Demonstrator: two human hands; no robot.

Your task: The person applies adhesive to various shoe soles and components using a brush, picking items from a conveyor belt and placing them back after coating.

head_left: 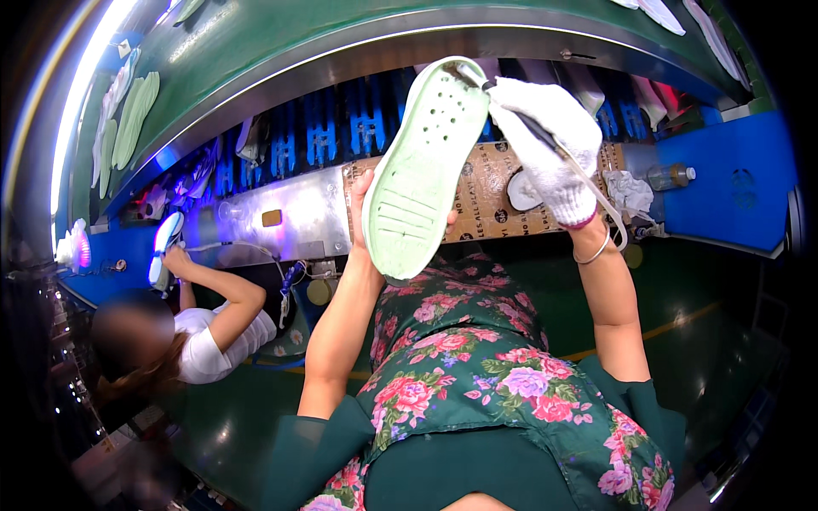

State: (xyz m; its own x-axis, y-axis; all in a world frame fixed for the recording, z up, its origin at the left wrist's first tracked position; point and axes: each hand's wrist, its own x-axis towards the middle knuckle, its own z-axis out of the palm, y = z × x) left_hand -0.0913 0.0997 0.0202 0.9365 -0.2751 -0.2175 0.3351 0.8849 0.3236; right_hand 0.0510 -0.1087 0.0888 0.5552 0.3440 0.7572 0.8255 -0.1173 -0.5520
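Holding a pale green shoe sole (430, 166) up in front of the body, the person cups its lower half from behind with the bare left hand (366, 234). The left fingers are curled partway, showing at both side edges of the sole, so the hand has a firm hold of it. The sole tilts, its top end leaning to the right, with a cluster of small holes in the upper part and a row of grooves below.

The right hand (550, 128) wears a white glove and is closed around a slim pen-like tool, from which a pale tube (607, 204) loops down past the wrist. The tool's tip is at the top end of the sole, by its right rim; whether it touches cannot be told.

Behind the sole, brown cardboard (487, 209) covers part of a metal ledge (308, 223). To the right lie a crumpled white cloth (629, 195) and a clear bottle (669, 177) on its side. More green soles (136, 117) lie on the green belt (332, 55) above. At left, a co-worker (217, 341) in a white top holds a shoe (165, 245).
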